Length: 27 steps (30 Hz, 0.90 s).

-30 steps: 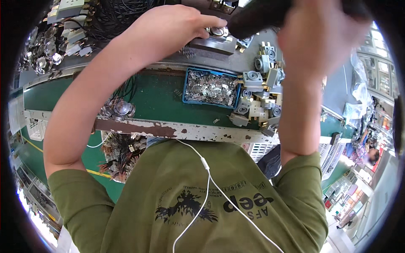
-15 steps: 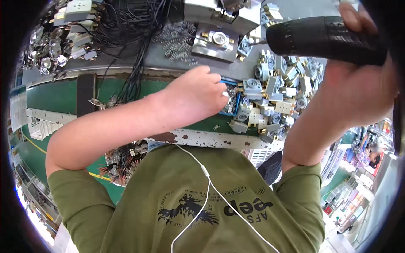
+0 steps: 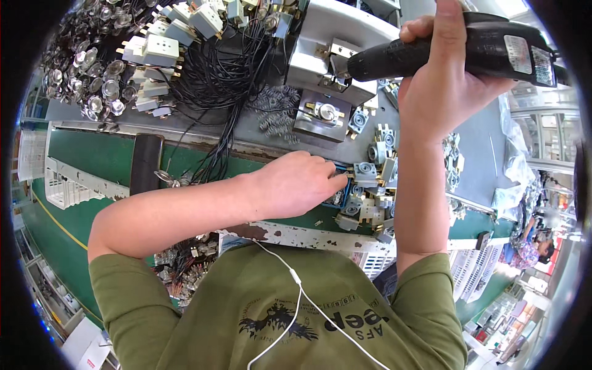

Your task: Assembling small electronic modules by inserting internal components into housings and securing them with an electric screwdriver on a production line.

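Crowded surface (image 3: 478,163); right fingers (image 3: 419,28) grip black tool (image 3: 487,46); left fingers (image 3: 336,182), hold unclear, over blue tray (image 3: 347,190); skewed tool could dislodge round part (image 3: 326,111).

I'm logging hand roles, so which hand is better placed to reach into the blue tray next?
The left hand, probably: it is at the blue tray, hiding most of it. The right hand is farther off, gripping a black handheld tool.

The left grip (image 3: 295,186) hides most of the blue tray (image 3: 348,186) (any contact there unclear).
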{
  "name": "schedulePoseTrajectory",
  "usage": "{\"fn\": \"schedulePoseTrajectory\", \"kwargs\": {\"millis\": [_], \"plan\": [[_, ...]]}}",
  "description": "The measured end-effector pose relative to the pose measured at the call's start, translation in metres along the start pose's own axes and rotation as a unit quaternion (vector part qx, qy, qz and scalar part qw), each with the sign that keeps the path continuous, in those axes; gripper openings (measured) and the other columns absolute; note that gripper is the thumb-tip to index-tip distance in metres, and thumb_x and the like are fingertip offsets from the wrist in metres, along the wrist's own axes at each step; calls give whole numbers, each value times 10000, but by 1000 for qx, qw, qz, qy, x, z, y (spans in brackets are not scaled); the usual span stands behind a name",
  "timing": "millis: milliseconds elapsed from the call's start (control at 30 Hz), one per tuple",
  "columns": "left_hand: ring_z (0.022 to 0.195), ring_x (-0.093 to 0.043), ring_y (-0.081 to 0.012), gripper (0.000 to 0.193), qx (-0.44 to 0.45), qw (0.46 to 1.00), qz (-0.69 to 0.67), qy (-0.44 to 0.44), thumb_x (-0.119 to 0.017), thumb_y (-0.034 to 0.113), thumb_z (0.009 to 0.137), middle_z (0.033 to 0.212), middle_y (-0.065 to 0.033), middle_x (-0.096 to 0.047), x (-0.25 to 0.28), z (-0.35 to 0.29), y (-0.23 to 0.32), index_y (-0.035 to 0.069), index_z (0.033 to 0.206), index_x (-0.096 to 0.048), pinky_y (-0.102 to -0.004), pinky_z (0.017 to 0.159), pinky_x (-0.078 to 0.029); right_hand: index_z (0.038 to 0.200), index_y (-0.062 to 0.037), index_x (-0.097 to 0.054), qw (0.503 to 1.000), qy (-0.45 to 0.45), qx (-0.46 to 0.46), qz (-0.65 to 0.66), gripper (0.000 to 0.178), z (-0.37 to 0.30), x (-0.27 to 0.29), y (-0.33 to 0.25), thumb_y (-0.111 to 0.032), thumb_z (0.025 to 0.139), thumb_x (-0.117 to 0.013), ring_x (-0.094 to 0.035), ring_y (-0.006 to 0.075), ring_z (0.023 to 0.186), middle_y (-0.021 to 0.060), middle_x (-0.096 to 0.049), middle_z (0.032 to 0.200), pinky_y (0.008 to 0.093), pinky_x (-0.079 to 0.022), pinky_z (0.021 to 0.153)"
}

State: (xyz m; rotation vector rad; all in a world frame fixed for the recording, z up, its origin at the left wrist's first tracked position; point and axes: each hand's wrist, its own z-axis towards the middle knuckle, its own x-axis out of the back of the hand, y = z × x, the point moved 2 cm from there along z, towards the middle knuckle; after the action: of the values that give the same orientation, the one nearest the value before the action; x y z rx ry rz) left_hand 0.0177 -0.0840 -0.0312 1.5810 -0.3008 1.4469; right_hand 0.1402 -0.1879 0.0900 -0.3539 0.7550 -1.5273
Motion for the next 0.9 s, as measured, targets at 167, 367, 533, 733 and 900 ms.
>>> {"fn": "schedulePoseTrajectory", "kwargs": {"millis": [167,367,533,733,900], "plan": [[863,-700,-292,216,2,1000,0,-12,-610,118,885,896,-112,-668,2,2,0,15,1073,-641,-424,763,-562,1094,7,-542,999,-35,-17,-4,231,-2,-5,-2,-6,949,-721,-612,145,551,80,-640,784,274,-500,511],[874,-658,-278,180,10,1000,-12,2,-623,81,827,871,-95,-625,7,0,1,23,997,-644,-419,785,-527,1098,21,-565,997,-53,-41,30,219,-1,-20,-8,28,939,-716,-628,138,577,90,-661,816,262,-511,519],[898,-660,-268,194,-3,1000,-18,22,-623,73,822,877,-85,-635,9,-5,-2,31,1009,-656,-414,809,-520,1122,20,-551,995,-73,-21,-60,252,-9,-21,-2,53,929,-709,-636,129,591,105,-681,865,246,-513,521],[887,-662,-265,182,11,999,0,-31,-622,79,826,890,-76,-655,12,-6,-3,45,997,-674,-404,807,-514,1121,25,-556,998,-56,-25,-30,268,-15,-24,-15,67,912,-719,-637,125,583,106,-686,879,250,-517,514],[845,-689,-272,80,20,994,36,106,-637,97,859,798,-78,-652,47,-3,-16,65,921,-674,-415,751,-518,1107,32,-585,997,-68,-38,-30,244,-13,-11,-22,53,915,-734,-636,126,579,109,-697,887,250,-512,513]]}}
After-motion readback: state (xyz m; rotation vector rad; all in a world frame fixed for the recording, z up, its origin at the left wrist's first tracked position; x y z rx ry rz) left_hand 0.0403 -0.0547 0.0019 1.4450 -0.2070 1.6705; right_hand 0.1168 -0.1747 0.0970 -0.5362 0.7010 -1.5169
